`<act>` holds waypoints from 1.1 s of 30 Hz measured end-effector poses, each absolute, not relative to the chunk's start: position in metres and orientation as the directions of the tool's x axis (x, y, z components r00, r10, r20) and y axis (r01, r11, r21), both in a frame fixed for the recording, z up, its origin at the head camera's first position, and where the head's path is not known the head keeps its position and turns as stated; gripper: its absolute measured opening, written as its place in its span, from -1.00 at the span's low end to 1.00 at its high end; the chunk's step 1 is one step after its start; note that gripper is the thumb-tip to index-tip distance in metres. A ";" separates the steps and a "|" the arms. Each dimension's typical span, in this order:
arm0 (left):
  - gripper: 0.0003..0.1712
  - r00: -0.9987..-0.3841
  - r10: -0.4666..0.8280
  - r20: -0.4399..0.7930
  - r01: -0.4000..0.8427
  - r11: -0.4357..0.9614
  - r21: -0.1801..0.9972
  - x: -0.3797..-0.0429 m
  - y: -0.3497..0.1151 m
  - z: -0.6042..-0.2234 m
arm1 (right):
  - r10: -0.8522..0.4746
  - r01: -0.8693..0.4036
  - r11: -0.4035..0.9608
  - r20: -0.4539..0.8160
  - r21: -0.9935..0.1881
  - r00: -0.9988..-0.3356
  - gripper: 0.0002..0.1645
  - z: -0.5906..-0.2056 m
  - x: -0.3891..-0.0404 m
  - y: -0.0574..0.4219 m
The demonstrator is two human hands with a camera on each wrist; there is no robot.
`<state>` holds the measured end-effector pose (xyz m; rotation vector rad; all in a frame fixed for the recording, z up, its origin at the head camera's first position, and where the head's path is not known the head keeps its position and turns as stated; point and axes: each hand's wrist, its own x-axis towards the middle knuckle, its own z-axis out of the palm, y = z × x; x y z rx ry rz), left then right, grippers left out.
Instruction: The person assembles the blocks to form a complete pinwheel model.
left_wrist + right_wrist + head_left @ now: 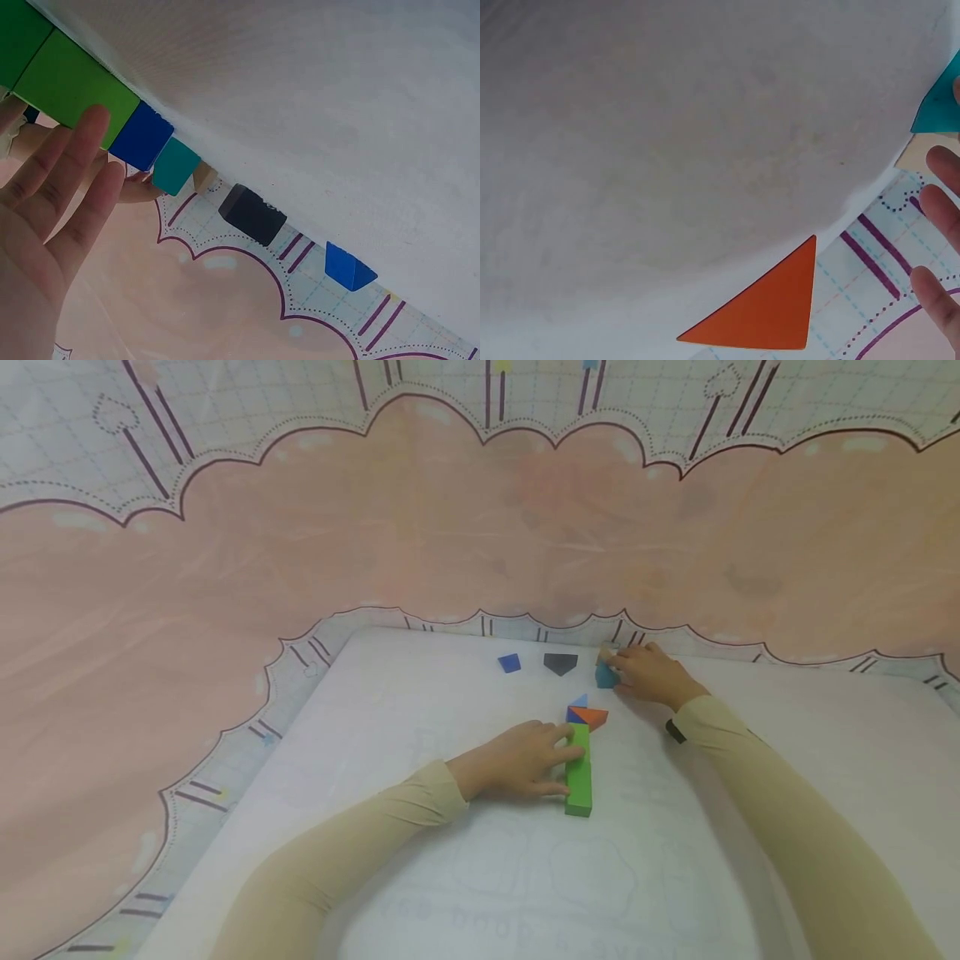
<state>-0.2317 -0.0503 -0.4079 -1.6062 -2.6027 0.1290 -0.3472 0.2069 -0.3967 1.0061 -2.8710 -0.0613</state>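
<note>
Two green blocks (578, 777) lie end to end in a column, and my left hand (528, 758) touches their left side with spread, fairly straight fingers. Beyond them sit a dark blue block (142, 136), a light blue triangular piece (579, 701) and an orange triangular block (591, 717). Farther off, my right hand (651, 675) pinches a teal block (606, 675) at its right side; part of this grip is hidden. A tan wooden piece (603, 655) stands just behind the teal block, close to the right fingertips.
A black five-sided block (561, 663) and a blue block (509, 663) lie left of the teal one, near the far edge of the white tabletop (450, 693). A patterned peach cloth (420, 527) hangs or spreads beyond that edge. A dark band (676, 732) shows at the right wrist.
</note>
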 end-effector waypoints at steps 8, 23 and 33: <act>-0.39 -0.445 0.895 0.031 0.889 0.446 -0.109 -0.232 -0.050 -0.407 | -0.638 -0.632 0.770 0.078 0.087 -0.766 -0.37 -0.395 -0.346 0.205; -0.40 -0.460 0.887 0.018 0.883 0.460 -0.095 -0.230 -0.049 -0.406 | -0.615 -0.614 0.788 0.049 0.046 -0.787 -0.44 -0.393 -0.343 0.203; -0.41 -0.461 0.887 0.022 0.882 0.461 -0.097 -0.230 -0.049 -0.406 | -0.680 -0.674 0.732 0.141 0.097 -0.719 -0.30 -0.392 -0.337 0.208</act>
